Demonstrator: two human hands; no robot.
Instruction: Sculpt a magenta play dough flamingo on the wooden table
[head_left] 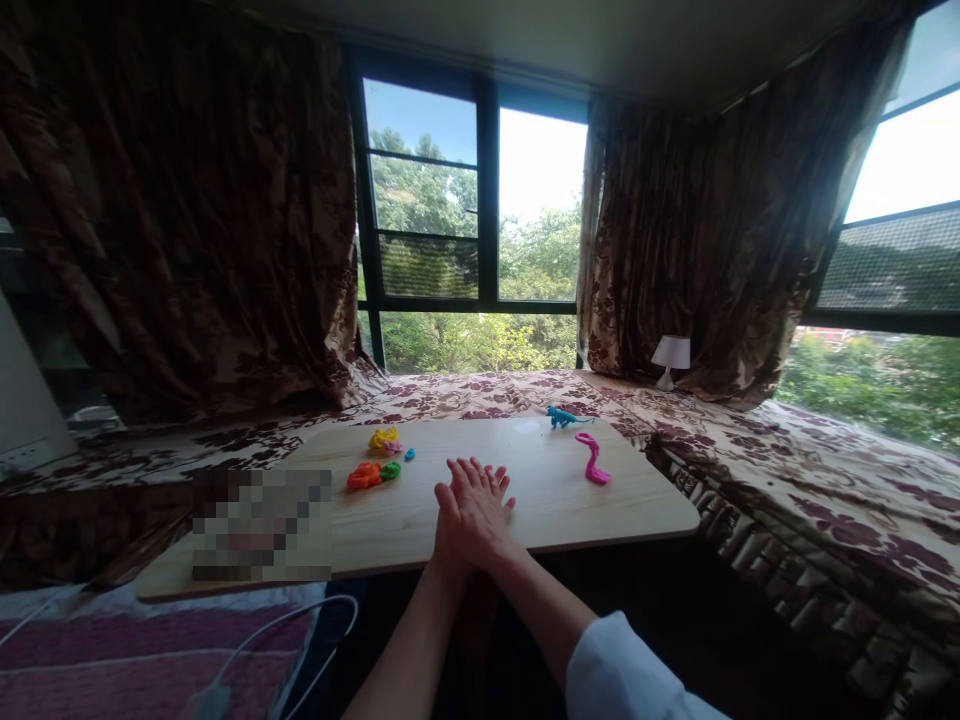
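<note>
Hands were pressed together, the right hand [480, 515] on top of the left hand [448, 528], fingers stretched; I could not tell if clay was between them. On the board [540, 520], green clay [391, 470] and orange clay [364, 476] lay to the left, pink clay [598, 473] to the right. All seemed light, soft, easily dented, better taken gently at the thickest part.
</note>
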